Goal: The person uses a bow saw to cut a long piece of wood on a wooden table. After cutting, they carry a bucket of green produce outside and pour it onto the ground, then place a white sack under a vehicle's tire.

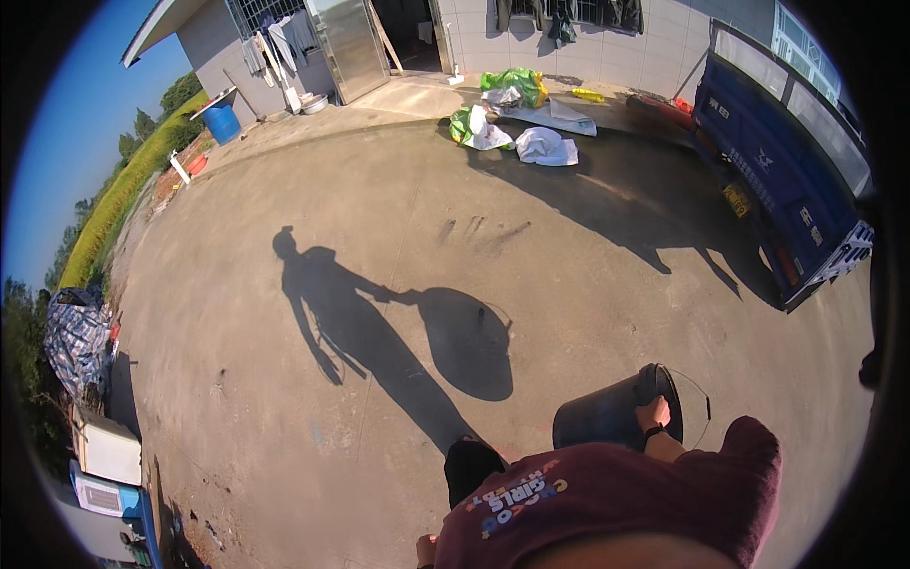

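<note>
A large black bucket [597,417] hangs tilted on its side at my right, its mouth facing right. My right hand [654,414] is closed on its rim, with a dark band around the wrist. The thin wire handle [706,406] swings loose beyond the mouth. What the bucket holds, if anything, is hidden. My left hand [427,550] shows only a small part at the lower edge, beside my maroon shirt; its fingers cannot be made out. On the concrete ahead falls my shadow [365,318], with the bucket's shadow beside it.
White and green sacks [545,147] lie ahead near the house. A blue truck [768,161] stands at the right. A blue barrel [221,123] is by the wall at far left. Along the left edge are a checked tarp [78,337] and a white box [109,448].
</note>
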`<state>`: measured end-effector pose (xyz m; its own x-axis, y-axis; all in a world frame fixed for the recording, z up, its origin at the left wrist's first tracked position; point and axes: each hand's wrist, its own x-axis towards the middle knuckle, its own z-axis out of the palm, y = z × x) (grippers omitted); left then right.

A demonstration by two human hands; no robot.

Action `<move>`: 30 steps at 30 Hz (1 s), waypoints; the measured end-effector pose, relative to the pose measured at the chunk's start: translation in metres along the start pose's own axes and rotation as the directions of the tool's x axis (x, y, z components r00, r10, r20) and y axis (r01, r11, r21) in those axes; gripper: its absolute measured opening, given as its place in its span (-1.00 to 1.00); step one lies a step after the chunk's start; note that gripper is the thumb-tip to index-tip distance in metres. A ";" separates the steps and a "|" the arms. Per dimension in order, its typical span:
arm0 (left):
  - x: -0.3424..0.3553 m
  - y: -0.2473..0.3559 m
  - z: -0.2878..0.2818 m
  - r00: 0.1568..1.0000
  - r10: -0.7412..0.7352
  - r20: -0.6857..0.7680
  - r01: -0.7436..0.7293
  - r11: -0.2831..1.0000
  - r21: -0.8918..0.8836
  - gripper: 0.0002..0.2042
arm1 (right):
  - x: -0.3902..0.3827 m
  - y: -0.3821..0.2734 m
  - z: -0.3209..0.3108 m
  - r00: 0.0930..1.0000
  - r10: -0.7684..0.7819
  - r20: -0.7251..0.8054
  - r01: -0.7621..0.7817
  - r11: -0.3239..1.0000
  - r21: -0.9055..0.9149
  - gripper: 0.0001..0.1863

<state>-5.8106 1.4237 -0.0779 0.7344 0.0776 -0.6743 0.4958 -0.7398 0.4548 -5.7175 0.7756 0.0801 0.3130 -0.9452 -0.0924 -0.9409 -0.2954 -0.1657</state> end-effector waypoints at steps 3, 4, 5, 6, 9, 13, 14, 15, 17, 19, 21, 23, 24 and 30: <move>0.061 0.001 -0.029 0.966 -0.254 0.049 0.254 0.967 -0.006 -0.69 | 0.026 -0.106 0.022 0.993 -0.091 -0.078 0.094 0.995 0.033 -0.61; 0.086 0.008 -0.046 0.951 -0.302 0.065 0.302 0.953 0.010 -0.69 | 0.029 -0.138 0.030 0.998 -0.048 -0.028 0.048 0.999 0.009 -0.60; 0.115 0.021 -0.068 0.937 -0.342 0.076 0.341 0.940 0.025 -0.70 | 0.031 -0.172 0.038 0.999 -0.040 -0.022 0.040 0.999 0.016 -0.59; 0.150 0.042 -0.096 0.926 -0.367 0.085 0.365 0.930 0.038 -0.70 | 0.040 -0.211 0.042 1.000 -0.024 -0.019 0.024 0.999 0.025 -0.59; 0.265 0.132 -0.202 0.995 -0.101 -0.008 0.100 0.967 0.233 -0.69 | 0.053 -0.311 0.050 0.993 -0.028 -0.113 0.036 0.997 0.071 -0.57; 0.436 0.315 -0.372 0.953 0.277 -0.124 -0.244 0.942 0.230 -0.59 | 0.094 -0.437 0.057 0.990 0.013 -0.140 0.006 0.990 0.141 -0.54; 0.473 0.361 -0.410 0.895 0.403 -0.190 -0.363 0.906 0.216 -0.60 | 0.107 -0.469 0.065 0.993 0.002 -0.122 0.017 0.988 0.151 -0.53; 0.515 0.412 -0.443 0.876 0.419 -0.237 -0.380 0.904 0.196 -0.62 | 0.123 -0.500 0.074 0.991 -0.015 -0.137 0.037 0.987 0.159 -0.52; 0.583 0.494 -0.493 0.715 0.586 -0.381 -0.550 0.808 0.209 -0.68 | 0.154 -0.564 0.098 0.996 0.030 -0.084 -0.017 0.989 0.146 -0.51; 0.643 0.554 -0.519 0.716 0.546 -0.434 -0.549 0.825 0.134 -0.72 | 0.184 -0.628 0.122 0.998 0.055 0.022 -0.058 0.985 0.162 -0.54; 0.702 0.602 -0.530 0.751 0.415 -0.513 -0.562 0.810 -0.167 -0.72 | 0.213 -0.698 0.139 1.000 0.017 -0.001 -0.016 0.979 0.203 -0.53; 0.725 0.604 -0.515 0.876 0.264 -0.405 -0.418 0.834 -0.360 -0.70 | 0.237 -0.762 0.145 0.993 0.114 0.044 -0.118 0.984 0.132 -0.55; 0.737 0.606 -0.503 0.927 0.215 -0.308 -0.325 0.871 -0.369 -0.70 | 0.254 -0.799 0.145 0.990 0.122 0.070 -0.131 0.982 0.135 -0.56; 0.766 0.567 -0.475 0.964 -0.132 0.229 0.073 0.965 0.250 -0.61 | 0.368 -0.985 0.150 0.999 0.052 -0.002 -0.052 0.992 0.117 -0.55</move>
<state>-4.7470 1.3815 -0.0599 0.5367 0.0195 -0.8435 0.4160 -0.8759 0.2444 -4.6559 0.7390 0.0624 0.2631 -0.9596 -0.0994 -0.9343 -0.2277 -0.2743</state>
